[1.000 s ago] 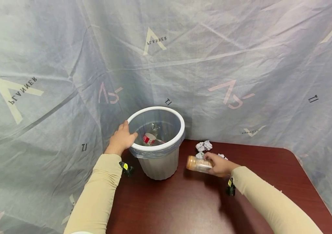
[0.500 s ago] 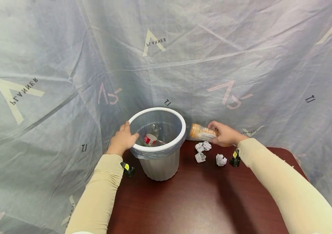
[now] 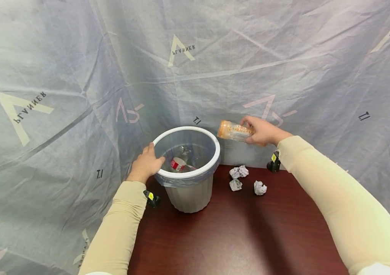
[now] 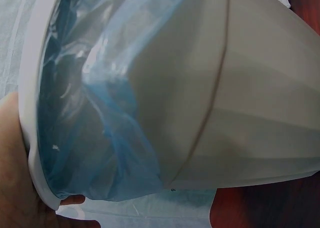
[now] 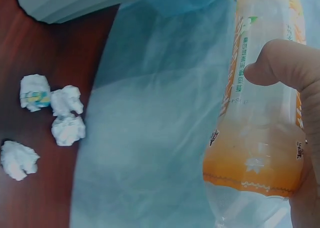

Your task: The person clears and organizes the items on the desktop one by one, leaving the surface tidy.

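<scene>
A grey trash can [image 3: 189,196] with a white rim and a bluish liner stands on the table. My left hand [image 3: 145,164] grips its rim at the left, the thumb reaching over the inner side. In the left wrist view that hand [image 4: 12,158] is partly cut off beside the white rim [image 4: 31,113]. My right hand [image 3: 262,131] holds a clear plastic bottle [image 3: 234,131] with an orange label, raised and lying sideways just right of the rim. In the right wrist view the thumb presses across the bottle [image 5: 255,158], which looks drained of drink.
Several crumpled paper balls [image 3: 239,172] lie on the dark red table [image 3: 215,240] right of the trash can. Inside the can are a red and white cup-like item [image 3: 177,164] and clear crinkled plastic [image 3: 183,152]. A grey cloth backdrop [image 3: 215,88] hangs behind.
My right hand has lifted the bottle from low over the table, up and toward the back, to about rim height. The left hand has stayed at the rim.
</scene>
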A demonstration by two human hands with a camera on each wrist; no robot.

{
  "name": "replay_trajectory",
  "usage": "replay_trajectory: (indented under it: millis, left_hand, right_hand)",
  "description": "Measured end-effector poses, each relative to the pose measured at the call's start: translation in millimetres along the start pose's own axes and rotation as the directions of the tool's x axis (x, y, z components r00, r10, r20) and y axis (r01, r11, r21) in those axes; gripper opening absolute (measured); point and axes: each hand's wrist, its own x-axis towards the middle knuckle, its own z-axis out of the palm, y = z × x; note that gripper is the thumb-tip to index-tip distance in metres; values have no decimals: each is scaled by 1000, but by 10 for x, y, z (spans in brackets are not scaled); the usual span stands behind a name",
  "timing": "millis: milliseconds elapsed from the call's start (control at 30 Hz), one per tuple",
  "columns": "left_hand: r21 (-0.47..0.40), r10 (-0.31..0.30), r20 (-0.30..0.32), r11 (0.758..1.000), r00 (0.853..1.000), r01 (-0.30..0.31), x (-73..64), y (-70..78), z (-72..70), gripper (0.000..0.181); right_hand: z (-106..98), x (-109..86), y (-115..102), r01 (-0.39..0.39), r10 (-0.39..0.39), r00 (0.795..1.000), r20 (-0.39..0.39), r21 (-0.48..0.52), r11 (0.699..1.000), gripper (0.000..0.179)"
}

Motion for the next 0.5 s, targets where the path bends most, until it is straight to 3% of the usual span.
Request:
replay_trajectory:
  millis: [233, 500]
  left_hand:
    - [-2, -5, -5, 1000, 1000, 5, 7, 4, -5, 86]
    - [-5, -5, -4, 1000, 1000, 5, 1, 13, 7, 85]
  right_hand:
    - [-70, 199, -367, 110, -108, 994, 26, -145, 983, 62]
    - [4, 331, -701, 258, -242, 966, 92, -378, 889, 53]
